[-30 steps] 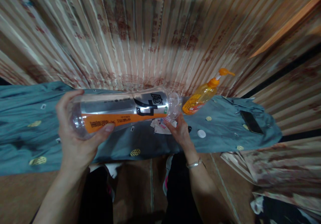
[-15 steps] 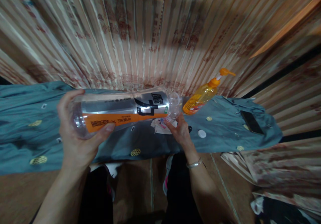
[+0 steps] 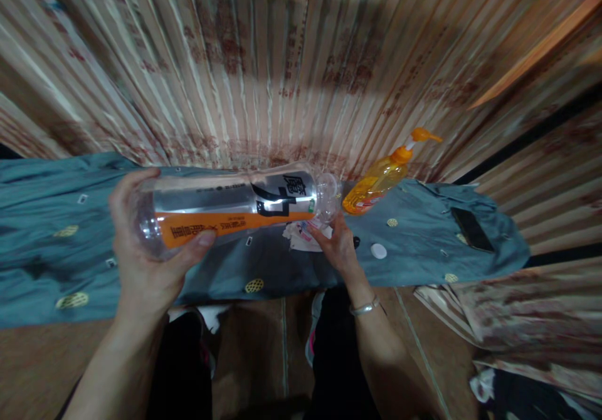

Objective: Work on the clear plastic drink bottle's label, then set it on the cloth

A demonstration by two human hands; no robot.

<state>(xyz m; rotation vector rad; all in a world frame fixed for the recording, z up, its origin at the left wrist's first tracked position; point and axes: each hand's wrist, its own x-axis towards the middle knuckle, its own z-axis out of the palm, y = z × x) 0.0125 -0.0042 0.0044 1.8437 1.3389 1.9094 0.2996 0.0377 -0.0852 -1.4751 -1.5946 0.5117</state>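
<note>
A large clear plastic bottle (image 3: 226, 197) with a silver and orange label lies sideways across the view, its neck to the right. My left hand (image 3: 153, 263) is wrapped around its base end, thumb over the orange part of the label. At the neck end, my right hand (image 3: 339, 244) grips from below, thumb toward the bottle; its other fingers are partly hidden. Behind the right hand, a crumpled white wrapper (image 3: 301, 238) rests on the cloth. Just right of the neck stands an orange pump bottle (image 3: 376, 182) holding yellow-orange liquid.
Teal patterned cloth (image 3: 282, 282) covers the narrow table. On it are a white cap (image 3: 379, 251), a small dark round object (image 3: 356, 242) and a black phone (image 3: 471, 229). A pleated curtain (image 3: 263, 81) hangs behind. My legs are below the front edge.
</note>
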